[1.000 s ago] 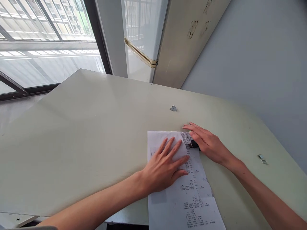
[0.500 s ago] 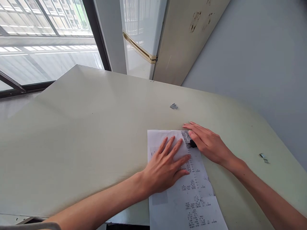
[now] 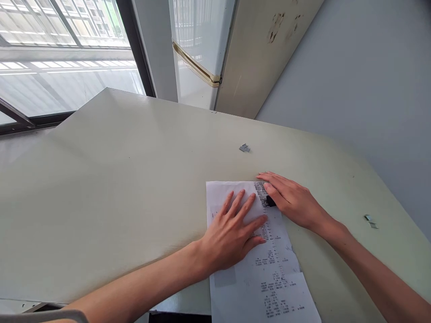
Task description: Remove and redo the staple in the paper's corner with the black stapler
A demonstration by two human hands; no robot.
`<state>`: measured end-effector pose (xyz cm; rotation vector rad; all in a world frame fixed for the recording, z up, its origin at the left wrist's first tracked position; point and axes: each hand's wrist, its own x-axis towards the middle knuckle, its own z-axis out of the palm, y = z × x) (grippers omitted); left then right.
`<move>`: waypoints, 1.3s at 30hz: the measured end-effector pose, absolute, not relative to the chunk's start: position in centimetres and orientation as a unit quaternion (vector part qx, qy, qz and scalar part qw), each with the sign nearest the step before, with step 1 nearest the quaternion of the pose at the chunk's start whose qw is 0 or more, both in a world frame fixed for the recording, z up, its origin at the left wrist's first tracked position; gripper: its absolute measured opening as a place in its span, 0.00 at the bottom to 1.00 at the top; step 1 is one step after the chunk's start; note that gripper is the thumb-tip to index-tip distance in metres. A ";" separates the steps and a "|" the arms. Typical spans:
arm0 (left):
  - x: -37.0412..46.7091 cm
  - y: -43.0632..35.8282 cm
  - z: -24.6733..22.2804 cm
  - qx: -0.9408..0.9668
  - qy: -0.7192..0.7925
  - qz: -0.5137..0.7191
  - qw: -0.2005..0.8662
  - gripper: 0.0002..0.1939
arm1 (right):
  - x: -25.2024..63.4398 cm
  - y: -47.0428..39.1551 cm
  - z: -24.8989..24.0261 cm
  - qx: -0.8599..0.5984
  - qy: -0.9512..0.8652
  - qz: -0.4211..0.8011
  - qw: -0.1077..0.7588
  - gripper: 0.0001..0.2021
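Note:
Printed paper sheets (image 3: 256,291) lie near the front edge of the pale table (image 3: 101,193). My left hand (image 3: 234,231) rests flat on the paper with its fingers spread. At the paper's upper right corner is my right hand (image 3: 292,197), its fingers stretched out together and its thumb bent in. Partly under the right palm sits a small black object (image 3: 270,201), on the right edge of the paper; most of it is hidden. It lies beside a densely printed patch.
Small grey strips, perhaps staples (image 3: 244,147), lie beyond the paper, and more strips (image 3: 372,224) lie at the right. Behind the table stand a fridge (image 3: 197,89) with a handle, a grey wall (image 3: 363,67) and a window (image 3: 67,80).
Both hands are nearly still on the paper. The whole view has shifted very slightly, and the black object looks a touch closer to the printed patch.

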<state>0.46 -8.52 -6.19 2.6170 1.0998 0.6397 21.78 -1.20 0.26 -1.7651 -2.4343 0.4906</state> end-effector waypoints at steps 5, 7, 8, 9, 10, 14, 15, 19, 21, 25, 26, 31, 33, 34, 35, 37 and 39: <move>0.5 -8.5 -6.2 0.894 0.378 0.211 0.119 0.26 | 21.6 -1.2 0.3 -0.578 -0.799 0.159 0.054 0.24; 0.6 -8.6 -6.2 0.893 0.379 0.210 0.120 0.26 | 21.6 -1.2 0.3 -0.581 -0.796 0.164 0.055 0.24; 0.6 -8.6 -6.2 0.893 0.379 0.211 0.120 0.26 | 21.7 -1.2 0.3 -0.584 -0.792 0.169 0.056 0.24; 0.6 -8.6 -6.2 0.893 0.379 0.211 0.119 0.25 | 21.8 -1.2 0.4 -0.588 -0.788 0.177 0.056 0.24; 0.6 -8.7 -6.1 0.893 0.379 0.210 0.119 0.25 | 21.9 -1.2 0.4 -0.591 -0.783 0.187 0.055 0.24; 0.5 -8.8 -6.1 0.893 0.381 0.209 0.117 0.25 | 22.1 -1.1 0.7 -0.597 -0.770 0.218 0.057 0.24; 0.4 -8.8 -6.1 0.893 0.382 0.208 0.119 0.26 | 22.1 -1.1 0.7 -0.596 -0.770 0.220 0.059 0.25; 0.4 -8.8 -5.9 0.893 0.383 0.202 0.124 0.26 | 21.9 -1.1 0.8 -0.592 -0.773 0.219 0.063 0.25; 0.5 -8.7 -5.8 0.894 0.382 0.198 0.124 0.26 | 21.8 -1.2 0.8 -0.591 -0.774 0.217 0.061 0.25; 0.5 -8.7 -5.7 0.894 0.381 0.199 0.125 0.25 | 21.5 -1.2 0.9 -0.590 -0.777 0.211 0.059 0.25; 0.5 -8.7 -5.7 0.893 0.381 0.201 0.126 0.25 | 21.5 -1.2 0.9 -0.590 -0.778 0.208 0.060 0.25; 0.3 -8.7 -5.8 0.892 0.384 0.201 0.129 0.26 | 21.7 -1.0 0.9 -0.590 -0.776 0.214 0.062 0.25; 0.3 -8.8 -5.8 0.893 0.384 0.197 0.129 0.26 | 21.7 -0.9 1.0 -0.591 -0.773 0.223 0.059 0.25; 0.2 -8.8 -5.8 0.893 0.385 0.195 0.129 0.26 | 21.7 -0.9 1.0 -0.591 -0.772 0.226 0.057 0.25; 0.2 -8.8 -5.8 0.893 0.385 0.195 0.130 0.26 | 21.7 -0.9 1.0 -0.591 -0.772 0.228 0.056 0.25; 0.2 -8.7 -5.8 0.893 0.386 0.194 0.130 0.26 | 21.7 -0.9 0.9 -0.590 -0.772 0.228 0.055 0.24; 0.3 -8.7 -5.8 0.893 0.384 0.193 0.132 0.26 | 21.7 -0.9 0.9 -0.588 -0.775 0.223 0.057 0.24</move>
